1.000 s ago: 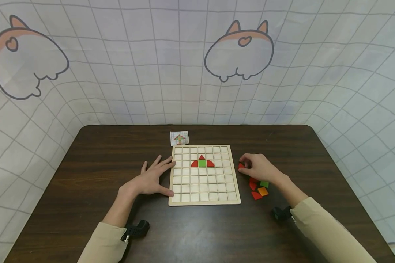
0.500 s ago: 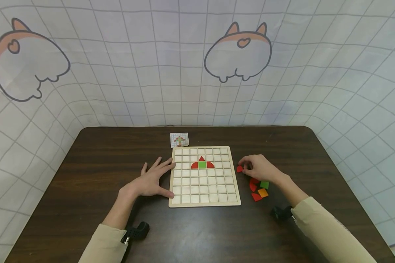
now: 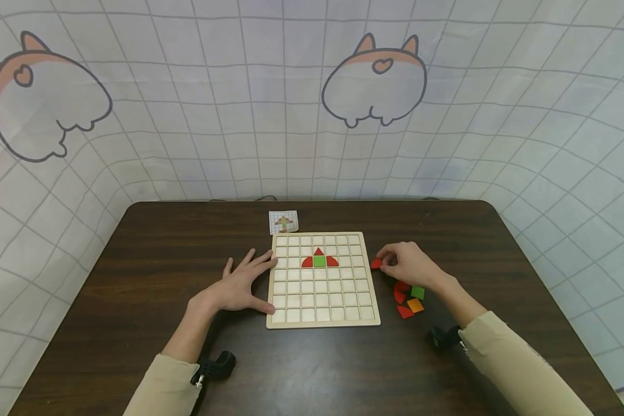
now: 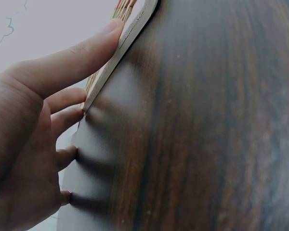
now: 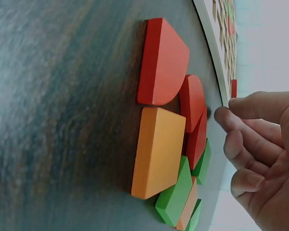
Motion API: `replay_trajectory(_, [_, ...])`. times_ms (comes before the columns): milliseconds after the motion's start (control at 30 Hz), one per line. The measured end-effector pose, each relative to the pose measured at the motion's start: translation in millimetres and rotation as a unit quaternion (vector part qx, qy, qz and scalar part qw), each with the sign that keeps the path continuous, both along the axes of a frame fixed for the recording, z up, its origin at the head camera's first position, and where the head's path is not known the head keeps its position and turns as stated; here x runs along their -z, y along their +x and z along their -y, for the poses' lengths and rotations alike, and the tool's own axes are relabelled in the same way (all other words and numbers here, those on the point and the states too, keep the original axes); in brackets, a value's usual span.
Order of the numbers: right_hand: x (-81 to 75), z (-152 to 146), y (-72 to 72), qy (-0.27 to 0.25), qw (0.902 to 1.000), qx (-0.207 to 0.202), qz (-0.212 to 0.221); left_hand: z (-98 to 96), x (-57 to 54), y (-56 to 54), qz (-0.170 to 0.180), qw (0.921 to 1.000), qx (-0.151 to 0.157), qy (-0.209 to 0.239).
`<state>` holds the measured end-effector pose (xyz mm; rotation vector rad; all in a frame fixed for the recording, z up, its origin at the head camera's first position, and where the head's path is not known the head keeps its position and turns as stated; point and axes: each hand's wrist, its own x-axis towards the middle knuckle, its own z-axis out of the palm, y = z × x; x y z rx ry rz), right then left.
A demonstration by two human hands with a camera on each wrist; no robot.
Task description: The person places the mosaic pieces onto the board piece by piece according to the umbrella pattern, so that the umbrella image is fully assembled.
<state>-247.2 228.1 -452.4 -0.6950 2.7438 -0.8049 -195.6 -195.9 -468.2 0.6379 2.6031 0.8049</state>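
Observation:
A pale wooden grid board [image 3: 322, 325] lies on the table. Set in its upper middle are a green square [image 3: 319, 262], a red triangle [image 3: 319, 252] above it, and a red quarter-circle block on either side. My left hand [image 3: 236, 287] spreads along the board's left edge; in the left wrist view the thumb [image 4: 82, 57] rests on the rim. Just off the right edge, my right hand [image 3: 409, 267] pinches another red quarter-circle block [image 3: 377, 263] between thumb and fingertips. Only a sliver of that red block [image 5: 233, 88] shows past the thumb in the right wrist view.
Below the right hand lies a loose pile with red quarter-circle blocks [image 3: 405, 312], an orange block [image 3: 415, 304] and a green block [image 3: 418, 293]. A small printed pattern card [image 3: 283, 221] touches the board's top left corner. A white grid-patterned curtain [image 3: 229, 115] stands behind the table.
The red quarter-circle block, mostly hidden by the fingers at first, has come out to the left and turned in my right fingertips, nearer the board. The left hand stays in place.

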Motion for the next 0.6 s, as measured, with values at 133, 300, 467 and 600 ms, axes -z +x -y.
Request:
replay_trajectory(133, [-0.2, 4, -1.0, -0.012, 0.9999, 0.003, -0.001, 0.0, -0.2, 0.0, 0.001, 1.0, 0.0, 0.004])
replay_trajectory(300, [0.7, 9, -1.2, -0.033, 0.9994, 0.0, -0.014, 0.0, 0.4, -0.2, 0.001, 1.0, 0.0, 0.005])
replay_trajectory(467, [0.8, 15, -0.4, -0.051, 0.9984, -0.005, -0.021, 0.2, 0.8, -0.2, 0.001, 1.0, 0.002, 0.006])
replay_trajectory(600, [-0.4, 23, -0.5, -0.061, 0.998, -0.009, -0.012, 0.5, 0.6, 0.0, 0.0, 1.0, 0.002, 0.01])
